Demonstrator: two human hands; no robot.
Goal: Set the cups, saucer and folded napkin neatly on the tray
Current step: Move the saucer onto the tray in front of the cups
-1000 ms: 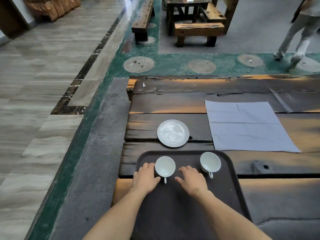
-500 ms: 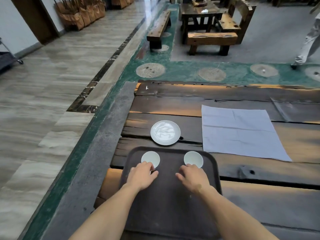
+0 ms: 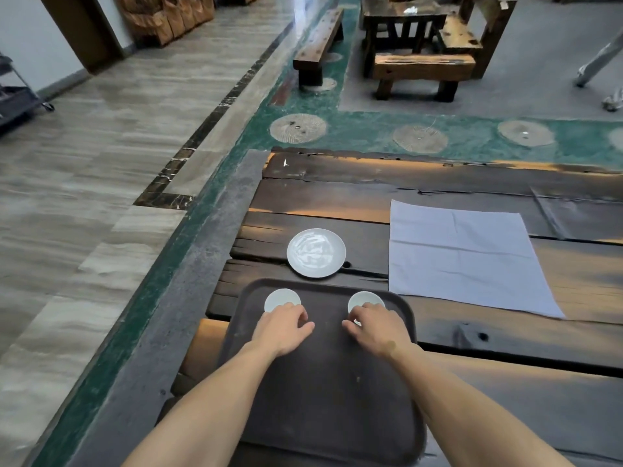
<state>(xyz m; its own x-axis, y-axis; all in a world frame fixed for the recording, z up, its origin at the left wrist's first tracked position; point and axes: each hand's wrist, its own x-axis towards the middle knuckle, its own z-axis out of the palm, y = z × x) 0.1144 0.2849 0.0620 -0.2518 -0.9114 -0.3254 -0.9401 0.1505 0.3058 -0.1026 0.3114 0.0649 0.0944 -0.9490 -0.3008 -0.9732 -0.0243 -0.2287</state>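
Stretching across the lower right of the view is the dark plank table [image 3: 455, 335], its boards running left to right, and beyond its far edge the room opens out: a green floor strip [image 3: 354, 129] with round stone discs, pale wood-look flooring on the left, a low bench [image 3: 318, 45] and a heavy wooden seat [image 3: 423, 70] further back.

Next in size, the dark tray [image 3: 320, 399] lies on the near edge of the table, its long axis running away from the person. The grey napkin [image 3: 462, 254] lies spread flat on the boards, off the tray, to the right and beyond its far right corner, its edges slightly skewed to the planks. The white saucer [image 3: 316, 252] sits face up on the table just beyond the tray's far rim, apart from it.

Now the small things: two white cups stand upright, mouths up, at the tray's far end, the left cup [image 3: 281, 299] near the far left corner, the right cup [image 3: 365, 299] near the far right. Their handles are hidden.

The left hand [image 3: 281, 328] curls over the near side of the left cup, the right hand [image 3: 376, 326] over the near side of the right cup, fingers bent round each. Whether they truly pinch or only touch, I cannot tell.
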